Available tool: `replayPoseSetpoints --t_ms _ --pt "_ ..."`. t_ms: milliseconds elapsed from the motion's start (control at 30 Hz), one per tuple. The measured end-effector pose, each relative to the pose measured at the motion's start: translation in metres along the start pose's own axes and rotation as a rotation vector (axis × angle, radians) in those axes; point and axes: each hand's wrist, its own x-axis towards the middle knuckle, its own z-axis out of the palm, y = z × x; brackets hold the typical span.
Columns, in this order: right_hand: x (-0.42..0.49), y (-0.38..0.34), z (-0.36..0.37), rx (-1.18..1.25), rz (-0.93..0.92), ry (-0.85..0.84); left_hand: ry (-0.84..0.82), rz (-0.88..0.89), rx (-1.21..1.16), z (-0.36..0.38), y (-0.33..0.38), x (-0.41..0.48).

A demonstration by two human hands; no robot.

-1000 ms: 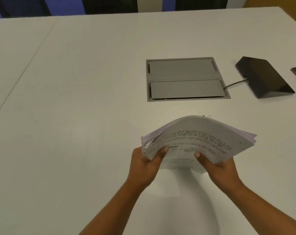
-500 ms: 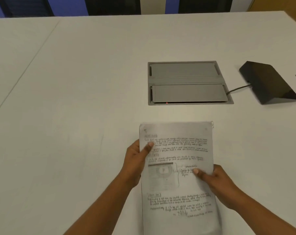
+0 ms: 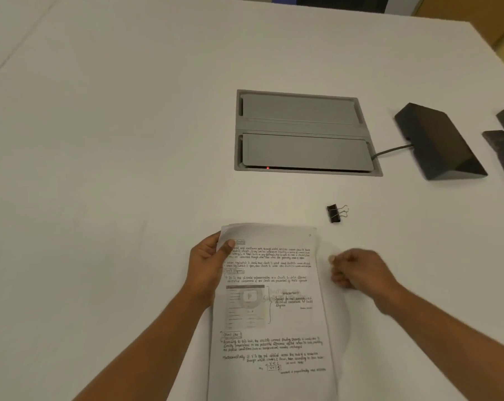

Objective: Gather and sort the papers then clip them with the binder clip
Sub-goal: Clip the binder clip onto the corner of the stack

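Tabletop [image 3: 129,169] carries the papers [image 3: 273,314], a thin, floppy, slippery stack the left hand [image 3: 208,264] pinches at its top left corner. Right hand [image 3: 357,270] hangs loosely curled and empty beside them. Binder clip [image 3: 336,213], small, stiff-sprung, lies just beyond; likely best squeezed by its wire handles.

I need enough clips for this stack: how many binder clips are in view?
1: the binder clip lies on the table, just beyond the papers' far right corner. None other visible.

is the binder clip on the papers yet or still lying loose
Loose. The binder clip lies on the table, apart from the papers held by the left hand.
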Motion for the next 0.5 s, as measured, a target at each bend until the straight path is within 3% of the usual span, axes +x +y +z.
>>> replayPoseSetpoints --t_ms 233,333,500 --pt "0.068 -0.054 -0.026 0.025 -0.083 0.303 0.029 0.001 0.015 0.0 -0.005 0.003" --pt "0.078 -0.068 -0.025 0.085 -0.008 0.251 0.032 0.009 0.023 -0.001 -0.008 0.003" --pt "0.082 -0.078 -0.017 -0.033 -0.005 0.204 0.025 -0.003 0.016 -0.003 -0.011 0.005"
